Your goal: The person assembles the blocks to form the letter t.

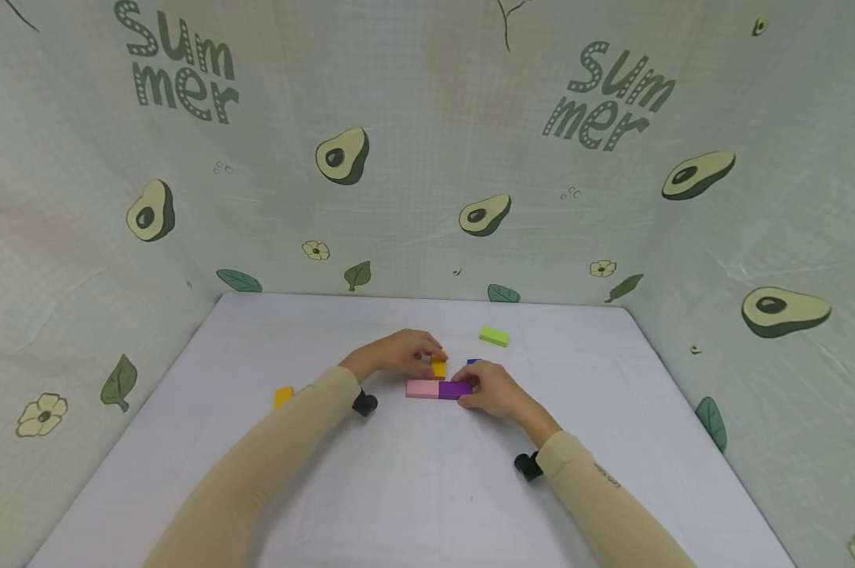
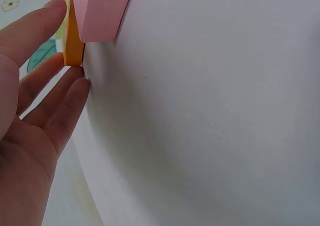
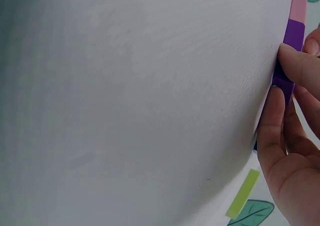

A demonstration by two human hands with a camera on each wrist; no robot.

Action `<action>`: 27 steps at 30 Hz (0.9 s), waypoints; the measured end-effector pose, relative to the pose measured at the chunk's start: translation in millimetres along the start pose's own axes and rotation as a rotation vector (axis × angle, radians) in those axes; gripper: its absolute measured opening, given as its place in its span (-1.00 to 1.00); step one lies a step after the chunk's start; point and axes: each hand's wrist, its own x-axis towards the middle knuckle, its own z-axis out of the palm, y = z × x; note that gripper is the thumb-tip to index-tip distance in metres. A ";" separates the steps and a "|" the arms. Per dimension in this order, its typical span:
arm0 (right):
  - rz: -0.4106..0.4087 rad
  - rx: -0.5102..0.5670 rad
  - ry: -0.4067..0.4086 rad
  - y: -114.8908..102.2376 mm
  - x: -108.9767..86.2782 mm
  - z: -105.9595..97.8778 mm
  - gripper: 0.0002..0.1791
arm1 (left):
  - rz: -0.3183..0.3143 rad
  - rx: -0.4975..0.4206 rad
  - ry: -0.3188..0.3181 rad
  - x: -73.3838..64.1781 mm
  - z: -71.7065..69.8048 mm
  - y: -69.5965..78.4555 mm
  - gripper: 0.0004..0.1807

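My left hand [image 1: 401,353] is at an orange block [image 1: 438,368], with thumb and fingertips at its left side and edge. In the left wrist view the thumb and index fingertip meet the orange block [image 2: 74,48], beside a pink block [image 2: 102,16]. My right hand [image 1: 500,392] pinches a purple block [image 1: 452,390] between thumb and fingers. That block lies end to end with the pink block [image 1: 422,389], just in front of the orange one. Part of a blue block [image 1: 473,361] shows behind the right hand, which hides the rest.
A lime green block [image 1: 494,337] lies farther back on the white table [image 1: 413,489]. Another orange block [image 1: 283,396] is at the left, partly behind the left sleeve. Printed cloth [image 1: 413,95] rises at the back and both sides.
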 end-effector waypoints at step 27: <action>0.019 -0.007 -0.001 -2.0 -0.2 0.3 -0.68 | -0.156 -0.128 0.136 4.4 9.4 0.0 -0.61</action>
